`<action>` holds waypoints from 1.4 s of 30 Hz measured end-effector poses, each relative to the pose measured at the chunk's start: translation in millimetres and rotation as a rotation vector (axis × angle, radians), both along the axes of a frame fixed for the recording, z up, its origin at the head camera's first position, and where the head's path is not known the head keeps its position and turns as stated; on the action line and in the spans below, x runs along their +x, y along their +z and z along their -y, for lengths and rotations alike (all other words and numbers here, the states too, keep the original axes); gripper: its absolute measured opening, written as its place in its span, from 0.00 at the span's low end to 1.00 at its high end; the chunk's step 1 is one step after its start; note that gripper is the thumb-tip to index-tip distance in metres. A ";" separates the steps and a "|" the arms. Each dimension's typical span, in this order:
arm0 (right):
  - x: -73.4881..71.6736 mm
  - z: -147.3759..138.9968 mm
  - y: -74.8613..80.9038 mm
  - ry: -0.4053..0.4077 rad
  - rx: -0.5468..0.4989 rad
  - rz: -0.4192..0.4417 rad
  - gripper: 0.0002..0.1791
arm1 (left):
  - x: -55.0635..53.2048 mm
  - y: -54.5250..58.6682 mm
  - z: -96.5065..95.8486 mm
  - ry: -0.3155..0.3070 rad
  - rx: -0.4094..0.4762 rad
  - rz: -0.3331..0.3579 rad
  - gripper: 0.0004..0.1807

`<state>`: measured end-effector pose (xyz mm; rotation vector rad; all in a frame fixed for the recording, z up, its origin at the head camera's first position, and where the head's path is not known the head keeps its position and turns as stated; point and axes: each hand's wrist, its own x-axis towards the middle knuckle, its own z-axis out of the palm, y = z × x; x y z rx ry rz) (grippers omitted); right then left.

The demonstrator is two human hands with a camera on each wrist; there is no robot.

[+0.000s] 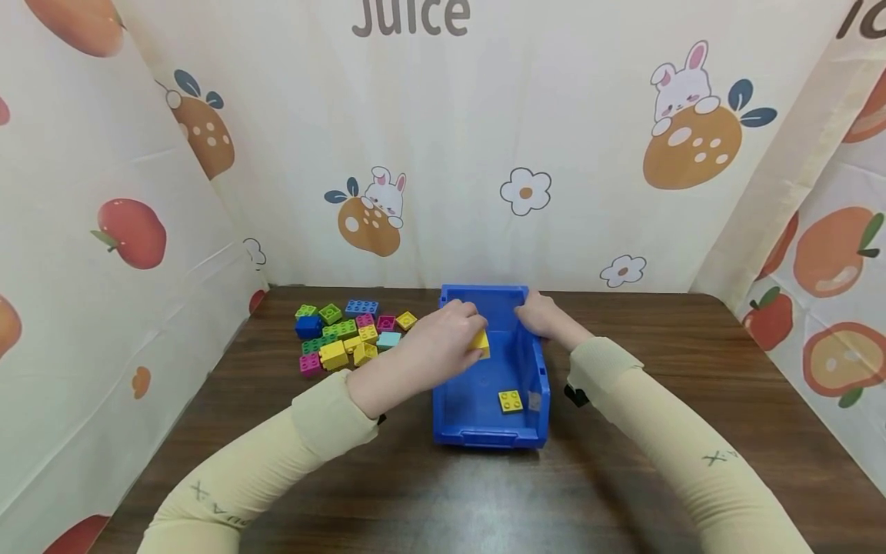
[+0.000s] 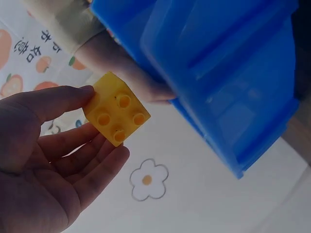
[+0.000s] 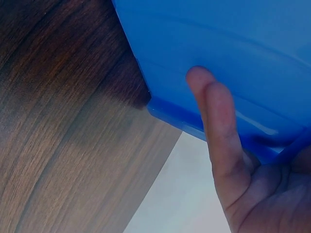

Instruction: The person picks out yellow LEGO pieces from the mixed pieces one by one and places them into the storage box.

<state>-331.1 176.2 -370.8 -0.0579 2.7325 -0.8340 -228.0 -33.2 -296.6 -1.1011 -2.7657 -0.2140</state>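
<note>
Over the blue bin [image 1: 487,437], my left hand [image 1: 438,342] pinches a yellow toy brick [image 1: 482,345] between thumb and fingers. The left wrist view shows four-sided studs on that brick [image 2: 116,109], turned toward the camera. My right hand [image 1: 545,314] grips the bin's rim at the far right corner. Seen from the right wrist, two fingers [image 3: 221,116] lie against the bin's outer wall [image 3: 194,43]; the thumb is hidden there. Another yellow brick [image 1: 510,401] lies on the bin floor, near its front right.
Left of the bin, a loose group of bricks in several colours lies on the dark wooden table [image 1: 477,500], among them a blue brick [image 1: 362,308] and a magenta brick [image 1: 311,364]. A printed curtain [image 1: 443,154] stands behind the table and along both sides.
</note>
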 end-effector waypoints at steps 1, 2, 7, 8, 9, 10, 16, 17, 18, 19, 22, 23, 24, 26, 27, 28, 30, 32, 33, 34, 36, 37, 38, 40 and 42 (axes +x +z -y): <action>0.2 0.1 0.0 0.000 -0.001 -0.003 0.31 | 0.0 -2.2 -0.7 -0.002 -0.004 0.003 0.19; 0.3 0.1 0.0 0.003 -0.002 -0.008 0.31 | 0.0 -4.2 -1.4 -0.003 -0.009 0.004 0.18; 1.4 0.3 1.0 0.000 0.000 -0.014 0.31 | -0.1 -14.3 -4.4 -0.005 -0.038 0.018 0.17; 1.1 0.3 0.9 0.000 0.000 -0.013 0.31 | 0.0 -16.1 -5.0 -0.006 -0.042 0.023 0.17; 1.1 0.2 0.9 -0.001 0.001 -0.012 0.32 | 0.1 -18.1 -5.6 -0.007 -0.048 0.028 0.17; 1.0 0.1 0.7 0.000 0.000 -0.011 0.32 | 0.3 -20.1 -6.2 -0.008 -0.053 0.030 0.17; 0.7 0.3 0.1 0.000 -0.004 -0.004 0.31 | 0.2 -33.4 -9.8 -0.023 -0.084 0.031 0.19; 0.9 0.4 0.0 -0.001 -0.004 -0.004 0.31 | -0.1 -35.9 -10.4 -0.027 -0.089 0.029 0.19; 1.2 0.4 0.0 -0.002 -0.004 -0.004 0.31 | -0.6 -38.6 -10.8 -0.032 -0.092 0.029 0.19; 1.3 0.2 -0.2 -0.001 -0.007 -0.005 0.31 | -0.8 -40.5 -11.3 -0.038 -0.095 0.030 0.18; 1.8 -0.1 -0.2 -0.002 -0.015 -0.008 0.31 | -1.3 -46.8 -12.9 -0.052 -0.104 0.033 0.17; 2.0 -0.1 0.0 -0.002 -0.017 -0.008 0.31 | -1.2 -48.7 -13.4 -0.056 -0.108 0.033 0.16; 2.1 -0.2 0.0 -0.002 -0.019 -0.008 0.31 | -1.3 -50.5 -14.1 -0.057 -0.113 0.037 0.16; 2.2 -0.1 0.3 -0.003 -0.018 -0.009 0.31 | -1.5 -54.2 -15.4 -0.056 -0.126 0.039 0.16; 2.2 0.0 0.3 -0.003 -0.017 -0.011 0.31 | -1.9 -56.2 -16.1 -0.055 -0.133 0.043 0.16; 2.2 0.0 0.4 -0.003 -0.015 -0.012 0.31 | -2.0 -58.0 -16.8 -0.053 -0.139 0.046 0.16; 2.1 -0.1 0.5 0.000 -0.012 -0.015 0.31 | -2.1 -61.8 -18.1 -0.050 -0.150 0.055 0.16; 2.0 -0.2 0.7 0.002 -0.007 -0.018 0.31 | -2.0 -65.1 -19.2 -0.049 -0.158 0.060 0.16; 2.0 -0.1 0.9 0.003 -0.005 -0.019 0.31 | -1.9 -66.5 -19.8 -0.050 -0.165 0.061 0.16; 1.9 0.0 0.9 0.004 -0.003 -0.019 0.31 | -1.7 -67.8 -20.3 -0.050 -0.169 0.062 0.15; 1.7 0.2 0.9 0.006 0.001 -0.019 0.31 | -1.3 -70.3 -21.4 -0.049 -0.177 0.064 0.15; 1.5 0.3 0.8 0.007 0.003 -0.020 0.31 | -1.1 -71.4 -21.9 -0.047 -0.180 0.065 0.15; 1.4 0.5 0.7 0.007 0.006 -0.021 0.31 | -0.9 -72.6 -22.3 -0.045 -0.184 0.066 0.15; 1.0 0.6 0.3 0.007 0.010 -0.021 0.31 | -0.5 -74.3 -23.3 -0.040 -0.188 0.066 0.14; 0.8 0.5 -0.1 0.008 0.012 -0.022 0.30 | -0.3 -75.6 -24.3 -0.035 -0.193 0.061 0.14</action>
